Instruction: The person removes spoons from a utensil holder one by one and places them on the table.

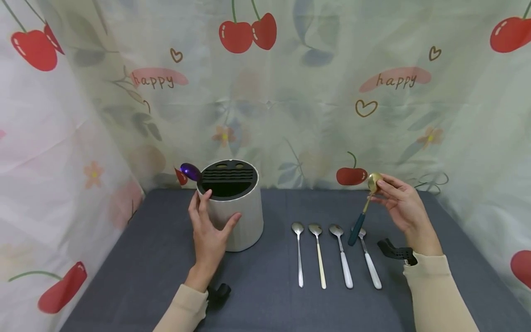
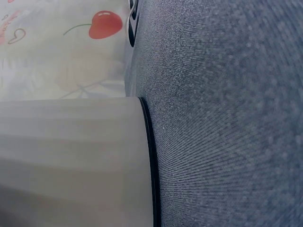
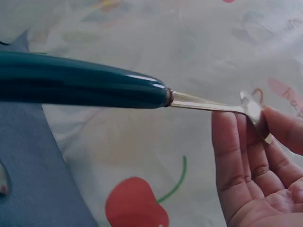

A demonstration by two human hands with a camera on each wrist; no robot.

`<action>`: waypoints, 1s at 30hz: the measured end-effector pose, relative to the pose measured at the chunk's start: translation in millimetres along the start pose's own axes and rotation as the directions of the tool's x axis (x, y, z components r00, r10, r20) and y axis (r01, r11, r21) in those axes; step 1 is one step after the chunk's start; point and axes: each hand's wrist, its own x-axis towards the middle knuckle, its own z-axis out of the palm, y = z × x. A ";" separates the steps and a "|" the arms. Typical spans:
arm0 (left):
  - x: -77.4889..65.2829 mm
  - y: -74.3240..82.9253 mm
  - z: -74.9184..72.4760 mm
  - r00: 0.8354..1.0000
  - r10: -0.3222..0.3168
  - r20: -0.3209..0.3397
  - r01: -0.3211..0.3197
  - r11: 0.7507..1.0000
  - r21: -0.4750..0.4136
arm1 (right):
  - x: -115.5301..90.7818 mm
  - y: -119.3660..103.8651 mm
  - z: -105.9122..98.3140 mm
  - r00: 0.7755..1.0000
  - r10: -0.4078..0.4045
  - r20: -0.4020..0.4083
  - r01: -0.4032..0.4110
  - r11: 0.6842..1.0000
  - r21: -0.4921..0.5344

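Observation:
On the left, a white ribbed utensil holder (image 1: 244,221) with a black slotted top stands upright on the table. My left hand (image 1: 209,235) holds its near left side, thumb across the front and a fingertip at the rim. A shiny purple spoon (image 1: 190,172) leans out of the holder's left edge. My right hand (image 1: 402,203) pinches a gold spoon (image 1: 374,183) by its bowl, thumb on one side and fingers on the other. The spoon's dark teal handle (image 3: 85,80) points down and toward the left, above the table.
Several spoons lie in a row right of the holder: a silver spoon (image 1: 299,253), one with a cream handle (image 1: 320,258) and two with white handles (image 1: 346,269). A grey cloth (image 1: 265,299) covers the table. Cherry-print curtains (image 1: 290,115) hang behind and at both sides.

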 end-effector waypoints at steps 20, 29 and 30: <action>-0.4 -0.1 -1.2 1.000 -0.004 -0.004 0.004 1.000 0.014 | -8.2 0.4 -49.9 0.958 0.257 -0.127 -0.286 0.856 -0.430; -0.4 -0.2 -0.8 1.000 0.003 -0.003 -0.003 1.000 0.012 | -16.8 15.8 -65.8 0.929 0.315 -0.196 -0.368 0.720 -0.589; -0.4 0.0 -0.7 1.000 0.004 -0.003 -0.004 1.000 0.011 | -17.5 17.2 -67.4 0.926 0.321 -0.196 -0.373 0.713 -0.594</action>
